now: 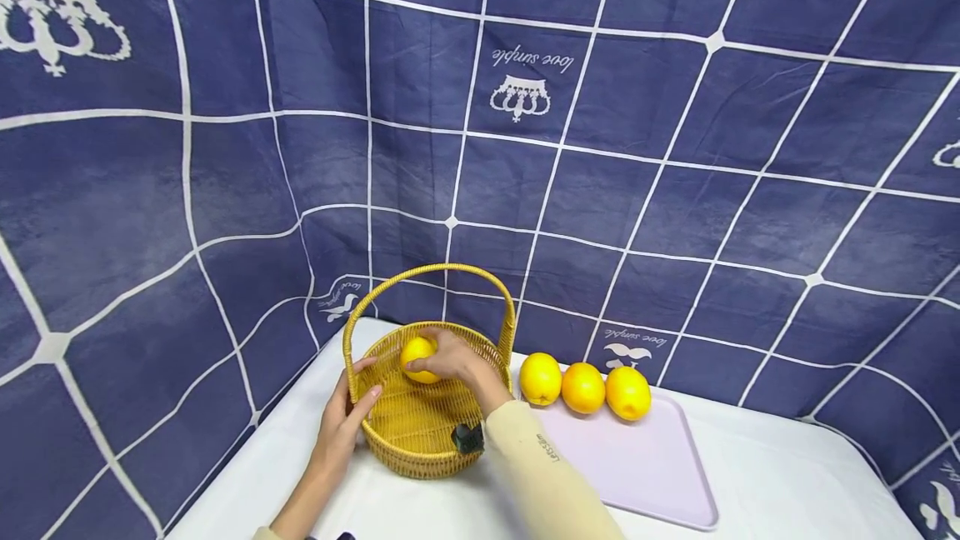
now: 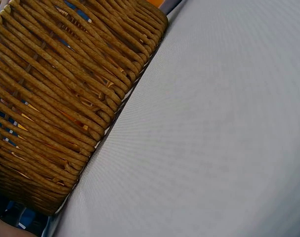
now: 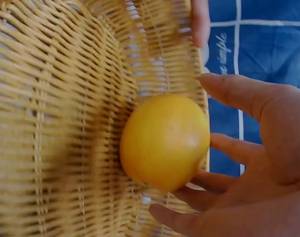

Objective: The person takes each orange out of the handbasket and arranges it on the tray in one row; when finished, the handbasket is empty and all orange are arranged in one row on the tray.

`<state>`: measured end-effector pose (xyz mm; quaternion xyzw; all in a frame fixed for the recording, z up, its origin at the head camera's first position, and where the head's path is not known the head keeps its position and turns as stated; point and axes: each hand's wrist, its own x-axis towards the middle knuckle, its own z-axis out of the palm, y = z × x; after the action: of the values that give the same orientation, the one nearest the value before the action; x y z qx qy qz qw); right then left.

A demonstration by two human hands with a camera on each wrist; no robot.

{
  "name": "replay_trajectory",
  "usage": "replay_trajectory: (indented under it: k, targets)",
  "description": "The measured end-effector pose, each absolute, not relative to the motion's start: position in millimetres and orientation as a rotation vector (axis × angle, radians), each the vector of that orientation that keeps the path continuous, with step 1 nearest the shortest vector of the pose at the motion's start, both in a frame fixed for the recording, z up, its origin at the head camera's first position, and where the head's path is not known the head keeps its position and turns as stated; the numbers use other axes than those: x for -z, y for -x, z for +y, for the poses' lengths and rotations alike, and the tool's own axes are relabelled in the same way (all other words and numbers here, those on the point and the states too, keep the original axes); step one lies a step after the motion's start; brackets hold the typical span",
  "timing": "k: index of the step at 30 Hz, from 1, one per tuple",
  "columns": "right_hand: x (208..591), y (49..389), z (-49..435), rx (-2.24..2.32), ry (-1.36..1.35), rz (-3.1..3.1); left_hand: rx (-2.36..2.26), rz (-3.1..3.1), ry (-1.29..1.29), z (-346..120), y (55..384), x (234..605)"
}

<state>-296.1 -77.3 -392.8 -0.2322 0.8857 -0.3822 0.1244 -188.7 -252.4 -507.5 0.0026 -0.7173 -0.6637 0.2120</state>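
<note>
A woven yellow-brown basket (image 1: 420,463) with a tall arched handle stands on the white table; its slatted side (image 2: 65,98) fills much of the left wrist view. My left hand (image 1: 339,427) grips the basket's left rim, the thumb lying over the inner side. Inside the basket, an orange (image 3: 164,140) sits against the woven wall. My right hand (image 3: 248,163) reaches in beside that orange, its fingers spread and touching it near the underside. In the right wrist view the thumb stands apart from the fruit.
Right of the basket, a pale lilac tray (image 1: 637,473) carries three more oranges (image 1: 582,388) in a row along its far edge. A blue curtain (image 1: 660,190) with white lines hangs behind and at the left. A small black device (image 1: 468,438) shows by the right wrist.
</note>
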Motion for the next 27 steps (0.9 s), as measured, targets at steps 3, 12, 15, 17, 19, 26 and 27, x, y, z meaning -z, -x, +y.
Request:
replay_trajectory:
  k: [3, 12, 15, 17, 19, 26, 27]
  targets:
    - [394.1, 292.4, -86.9, 1.011, 0.73, 2.622, 1.836, -2.002, -0.006, -256.1, 188.0, 506.0]
    - [406.1, 291.8, -91.9, 0.981, 0.707, 2.656, 1.835, -2.003, 0.007, -255.0, 188.3, 505.0]
    - [405.6, 293.2, -90.4, 0.968, 0.679, 2.68, 1.838, -2.003, 0.008, -253.4, 188.7, 504.0]
    - [405.1, 294.1, -89.6, 0.96, 0.661, 2.695, 1.845, -2.002, 0.005, -252.6, 188.8, 503.8]
    - [404.5, 294.1, -88.3, 0.962, 0.64, 2.702, 1.85, -2.001, 0.001, -252.0, 188.7, 503.8]
    - [397.8, 291.4, -82.4, 0.959, 0.598, 2.767, 1.853, -1.998, -0.003, -252.3, 190.1, 506.4]
    - [395.6, 290.2, -81.0, 0.968, 0.612, 2.769, 1.852, -1.997, -0.007, -252.9, 190.3, 507.2]
